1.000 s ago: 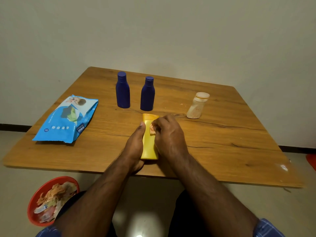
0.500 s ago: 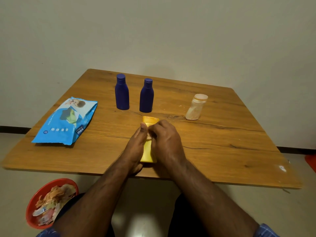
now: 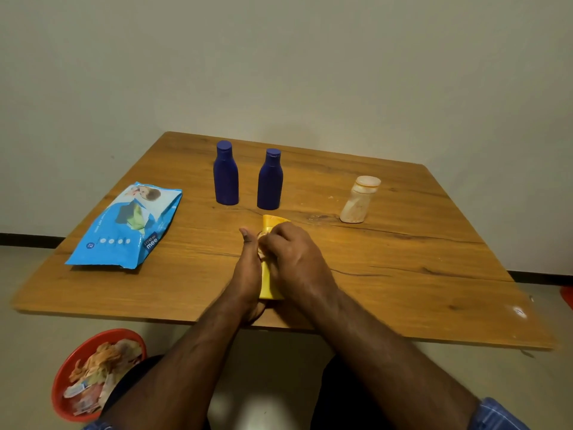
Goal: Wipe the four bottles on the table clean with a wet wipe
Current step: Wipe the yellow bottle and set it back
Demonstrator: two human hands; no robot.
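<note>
A yellow bottle (image 3: pixel 269 285) lies flat on the wooden table (image 3: pixel 403 274) near its front edge, cap end pointing away from me. My left hand (image 3: pixel 246 274) holds it along its left side, thumb stretched up. My right hand (image 3: pixel 294 259) presses a crumpled wet wipe (image 3: pixel 261 243) onto the bottle's upper part, fingers curled round the wipe. Two dark blue bottles (image 3: pixel 226 178) (image 3: pixel 269 180) stand upright behind. A pale dusty bottle (image 3: pixel 359 200) stands tilted at the right.
A blue wet-wipe pack (image 3: pixel 124 231) lies on the table's left side. A red bin (image 3: pixel 68 373) with used wipes and scraps sits on the floor at my lower left. A wall stands close behind the table.
My right hand has slid the wipe along the yellow bottle toward its cap end, covering more of it. My left hand keeps its hold. The view shifted slightly.
</note>
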